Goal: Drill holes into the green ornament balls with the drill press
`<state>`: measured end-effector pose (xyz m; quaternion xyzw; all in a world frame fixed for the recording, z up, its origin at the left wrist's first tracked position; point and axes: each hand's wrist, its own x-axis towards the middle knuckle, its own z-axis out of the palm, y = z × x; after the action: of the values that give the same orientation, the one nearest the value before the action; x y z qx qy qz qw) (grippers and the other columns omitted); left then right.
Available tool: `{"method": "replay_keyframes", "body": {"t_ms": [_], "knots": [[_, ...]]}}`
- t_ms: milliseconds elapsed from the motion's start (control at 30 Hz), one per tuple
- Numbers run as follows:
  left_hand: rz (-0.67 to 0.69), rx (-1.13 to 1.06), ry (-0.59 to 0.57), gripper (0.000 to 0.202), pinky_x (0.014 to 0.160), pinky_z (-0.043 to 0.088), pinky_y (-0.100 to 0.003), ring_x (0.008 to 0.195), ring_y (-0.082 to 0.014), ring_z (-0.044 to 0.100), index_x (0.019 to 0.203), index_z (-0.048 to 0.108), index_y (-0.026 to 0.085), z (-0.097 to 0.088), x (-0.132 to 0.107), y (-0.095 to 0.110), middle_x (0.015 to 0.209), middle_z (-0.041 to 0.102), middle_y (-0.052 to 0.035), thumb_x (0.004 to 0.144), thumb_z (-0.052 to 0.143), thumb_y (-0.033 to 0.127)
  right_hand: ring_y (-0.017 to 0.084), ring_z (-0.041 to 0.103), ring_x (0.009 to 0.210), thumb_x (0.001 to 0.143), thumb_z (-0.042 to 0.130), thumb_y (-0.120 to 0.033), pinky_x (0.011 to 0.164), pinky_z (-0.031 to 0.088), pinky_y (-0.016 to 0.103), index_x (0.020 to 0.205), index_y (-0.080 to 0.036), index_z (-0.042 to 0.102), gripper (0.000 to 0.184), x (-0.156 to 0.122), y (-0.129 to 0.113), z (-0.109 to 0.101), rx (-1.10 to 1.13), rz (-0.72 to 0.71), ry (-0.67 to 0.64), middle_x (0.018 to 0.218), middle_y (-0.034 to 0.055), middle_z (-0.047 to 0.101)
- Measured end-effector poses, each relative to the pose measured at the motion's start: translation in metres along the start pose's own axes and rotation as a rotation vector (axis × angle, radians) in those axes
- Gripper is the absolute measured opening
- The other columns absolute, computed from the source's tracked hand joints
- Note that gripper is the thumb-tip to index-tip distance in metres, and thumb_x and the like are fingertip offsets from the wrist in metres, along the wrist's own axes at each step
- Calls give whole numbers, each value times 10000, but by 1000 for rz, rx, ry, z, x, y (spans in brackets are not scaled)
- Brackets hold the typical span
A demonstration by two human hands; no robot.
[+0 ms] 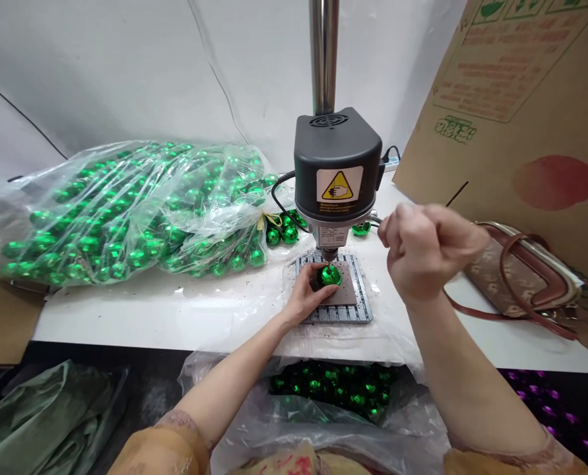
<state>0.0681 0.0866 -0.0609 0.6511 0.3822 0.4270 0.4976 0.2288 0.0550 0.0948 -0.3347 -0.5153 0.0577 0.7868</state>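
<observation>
My left hand (307,293) is closed around a shiny green faceted ball (332,276), thumb in front and fingers behind. The ball rests on a flat brown pad (344,294) on the slotted metal base of a bench drill press (338,158). Right above the ball is the drill's chuck (329,253), its thin bit reaching the top of the ball; whether it has gone in I cannot tell. At the right side of the machine my right hand (417,244) is a fist around the feed lever (377,220), most of which the fingers hide.
A large clear bag (140,204) of green balls lies on the left of the white table (125,323). More green balls (333,386) sit in an open plastic bag below the front edge. To the right are a handbag (521,270) and a big carton (521,125).
</observation>
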Motion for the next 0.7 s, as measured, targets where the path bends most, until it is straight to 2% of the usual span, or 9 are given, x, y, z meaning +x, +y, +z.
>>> {"method": "replay_keyframes", "body": {"t_ms": [33, 133, 267, 400, 467, 533, 567, 633, 700], "knots": [[4, 3, 6, 493, 997, 492, -425, 1108, -262, 643, 1152, 555, 200, 0, 0, 1, 1136, 675, -92, 771, 815, 374, 60, 321, 381, 836, 621, -186, 410, 242, 279, 457, -203, 327, 480, 10, -5, 4, 63, 40, 54, 415, -69, 281], [65, 81, 59, 464, 974, 507, -418, 1090, -260, 645, 1148, 571, 205, -2, -5, 5, 1138, 667, -95, 782, 803, 371, 57, 306, 340, 800, 642, -146, 377, 210, 278, 430, -203, 394, 449, 36, -14, 15, 121, 145, 19, 360, -73, 348], [366, 376, 115, 389, 892, 541, -408, 1052, -267, 654, 1123, 598, 221, -3, -44, 17, 1098, 672, -92, 811, 770, 379, 42, 317, 328, 818, 619, -142, 363, 218, 262, 439, -194, 403, 439, 46, -15, 19, 135, 193, -15, 363, -81, 379], [861, 731, -194, 335, 715, 572, -357, 899, -243, 683, 1123, 625, 206, -1, -106, 22, 1089, 690, -120, 839, 715, 358, 40, 323, 331, 830, 609, -152, 346, 217, 268, 453, -194, 396, 435, 42, -17, 17, 134, 180, -23, 377, -85, 375], [996, 907, -364, 311, 708, 579, -348, 870, -234, 690, 1111, 652, 228, -1, -127, 20, 1111, 702, -111, 821, 717, 321, 45, 324, 328, 826, 616, -156, 337, 213, 278, 457, -198, 387, 435, 41, -18, 17, 130, 183, -10, 376, -85, 369], [995, 934, -387, 316, 782, 591, -353, 943, -244, 700, 1107, 660, 257, -6, -130, 18, 1165, 703, -97, 822, 724, 377, 48, 335, 327, 825, 619, -159, 336, 214, 283, 461, -199, 389, 432, 41, -19, 17, 119, 183, 1, 375, -85, 365], [967, 889, -333, 309, 817, 591, -358, 979, -246, 701, 1102, 656, 259, -11, -124, 18, 1169, 706, -93, 842, 710, 418, 49, 339, 327, 825, 619, -161, 337, 216, 286, 462, -199, 390, 431, 41, -19, 18, 113, 183, 1, 375, -85, 365], [856, 783, -128, 224, 821, 582, -363, 976, -237, 704, 1075, 641, 245, -24, -94, 19, 1082, 727, -89, 923, 620, 410, 48, 336, 325, 827, 616, -161, 337, 219, 292, 462, -199, 394, 429, 41, -19, 18, 112, 181, -3, 376, -87, 369], [603, 763, 84, 172, 773, 557, -347, 884, -216, 703, 1080, 627, 218, -41, -46, 22, 952, 736, -82, 985, 486, 246, 46, 326, 322, 828, 613, -156, 335, 218, 297, 460, -200, 391, 432, 40, -19, 18, 121, 173, -7, 374, -89, 368]]}}
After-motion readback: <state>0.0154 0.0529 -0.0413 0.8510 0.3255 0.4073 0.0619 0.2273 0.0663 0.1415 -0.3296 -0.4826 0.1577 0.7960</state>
